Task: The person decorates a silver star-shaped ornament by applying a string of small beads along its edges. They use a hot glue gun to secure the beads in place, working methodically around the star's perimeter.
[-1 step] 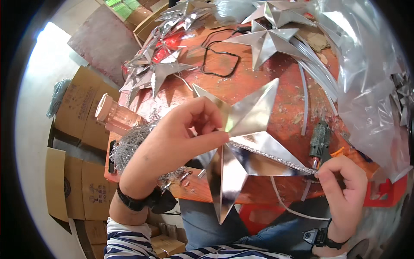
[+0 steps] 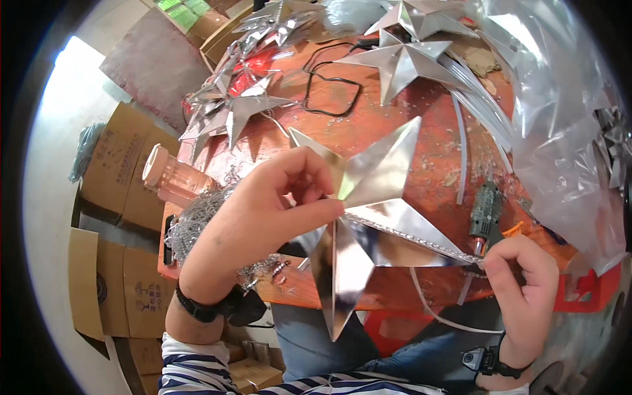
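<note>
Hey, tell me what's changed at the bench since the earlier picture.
Nothing visibly, beyond a slight shift of the view. The left hand stays at the silver star's centre; the right hand still pinches the silver strand near one tip.

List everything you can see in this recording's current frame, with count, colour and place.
Table: 1, reddish, middle
Large star: 1, silver, front middle
Beaded chain: 1, silver, along the star's right-pointing arm
Chain pile: 1, silver, table's left side
Other stars: several, silver, table's far side
Glue gun: 1, dark green, table's right
Bottle: 1, pinkish, table's left edge
Plastic strips: several, whitish, table's right
Plastic bag: at least 1, see-through, far right
Cable: 1, black, table's far middle
Boxes: several, brown, left
Wristbands: 2, black, at the wrists
Trousers: 1 pair, blue, below the table's edge
Left hand: 1, bare, at the star's centre
Right hand: 1, bare, pinching the chain by the star's tip
</note>
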A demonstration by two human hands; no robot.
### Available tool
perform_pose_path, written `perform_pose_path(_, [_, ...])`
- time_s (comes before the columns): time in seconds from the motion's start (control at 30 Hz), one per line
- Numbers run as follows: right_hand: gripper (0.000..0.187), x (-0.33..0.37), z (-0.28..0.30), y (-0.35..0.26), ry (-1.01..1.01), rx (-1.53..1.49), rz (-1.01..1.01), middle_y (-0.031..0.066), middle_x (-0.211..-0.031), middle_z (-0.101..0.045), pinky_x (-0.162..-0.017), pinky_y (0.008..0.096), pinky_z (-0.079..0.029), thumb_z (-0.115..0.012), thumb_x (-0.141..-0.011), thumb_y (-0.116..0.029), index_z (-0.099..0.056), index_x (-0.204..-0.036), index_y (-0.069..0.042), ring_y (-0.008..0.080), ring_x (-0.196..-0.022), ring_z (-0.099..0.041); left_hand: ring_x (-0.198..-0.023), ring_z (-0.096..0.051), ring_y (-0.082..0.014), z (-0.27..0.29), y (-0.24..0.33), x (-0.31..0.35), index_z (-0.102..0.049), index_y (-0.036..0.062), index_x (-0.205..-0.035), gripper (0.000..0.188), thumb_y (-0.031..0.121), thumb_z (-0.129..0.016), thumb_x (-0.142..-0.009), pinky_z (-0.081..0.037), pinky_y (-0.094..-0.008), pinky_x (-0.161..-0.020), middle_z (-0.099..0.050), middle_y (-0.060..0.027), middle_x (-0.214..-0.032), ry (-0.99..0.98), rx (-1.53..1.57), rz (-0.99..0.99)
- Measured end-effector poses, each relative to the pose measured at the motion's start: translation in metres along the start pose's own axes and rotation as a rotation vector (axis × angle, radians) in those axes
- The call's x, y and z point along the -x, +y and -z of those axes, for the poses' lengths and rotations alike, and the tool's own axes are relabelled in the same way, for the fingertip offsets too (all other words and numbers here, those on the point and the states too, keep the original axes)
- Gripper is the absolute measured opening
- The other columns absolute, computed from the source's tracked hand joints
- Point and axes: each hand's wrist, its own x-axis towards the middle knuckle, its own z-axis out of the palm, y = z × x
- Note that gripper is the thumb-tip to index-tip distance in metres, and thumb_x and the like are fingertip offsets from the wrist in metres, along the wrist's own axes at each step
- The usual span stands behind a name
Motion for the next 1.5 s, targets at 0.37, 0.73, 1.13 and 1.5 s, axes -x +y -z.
perform_pose_path(0.37, [0.012, 0.004, 0.007, 0.017, -0.085, -0.042, -0.112, 0.0041, -0.063, -0.057, -0.049, 0.0227, -0.038, -0.07, -0.082, -0.002, -0.059, -0.078, 0.002, 0.0073, -0.054, -0.053, -0.063, -0.043, 0.0008, -0.005, -0.004, 0.0, -0.056, 0.0059, -0.083, 0.014, 0.006, -0.07, -0.081, -0.033, -0.0165, -0.054, -0.05, 0.007, -0.072, 0.083, -0.063, 0.002])
perform_pose_path(0.73, [0.01, 0.006, 0.004, 0.02, -0.031, 0.17, 0.001, 0.0078, -0.062, -0.056, -0.048, 0.0277, -0.038, -0.071, -0.081, -0.006, -0.062, -0.079, -0.001, 0.0168, -0.049, -0.051, -0.053, -0.038, 0.0023, -0.006, -0.008, 0.001, -0.053, 0.0062, -0.084, 0.017, 0.002, -0.07, -0.082, -0.026, -0.0165, -0.044, -0.051, 0.0061, -0.07, 0.078, 0.017, -0.006])
perform_pose_path(1.13, [0.005, 0.005, 0.006, 0.015, -0.029, 0.211, 0.05, 0.0076, -0.065, -0.06, -0.05, 0.0303, -0.041, -0.069, -0.078, -0.004, -0.065, -0.081, -0.004, 0.0195, -0.053, -0.056, -0.063, -0.042, 0.0001, -0.007, -0.01, 0.0, -0.056, 0.0062, -0.084, 0.015, 0.007, -0.071, -0.082, -0.034, -0.0171, -0.056, -0.051, 0.0072, -0.072, 0.081, -0.008, -0.012])
perform_pose_path(1.5, [0.003, 0.009, -0.002, 0.011, 0.005, 0.208, 0.067, 0.0068, -0.061, -0.059, -0.049, 0.026, -0.04, -0.066, -0.078, -0.003, -0.065, -0.077, 0.0, 0.0126, -0.051, -0.053, -0.064, -0.048, -0.0004, -0.003, -0.015, 0.003, -0.057, 0.0053, -0.088, 0.015, 0.007, -0.071, -0.084, -0.037, -0.0179, -0.053, -0.054, 0.0064, -0.073, 0.023, -0.111, -0.134])
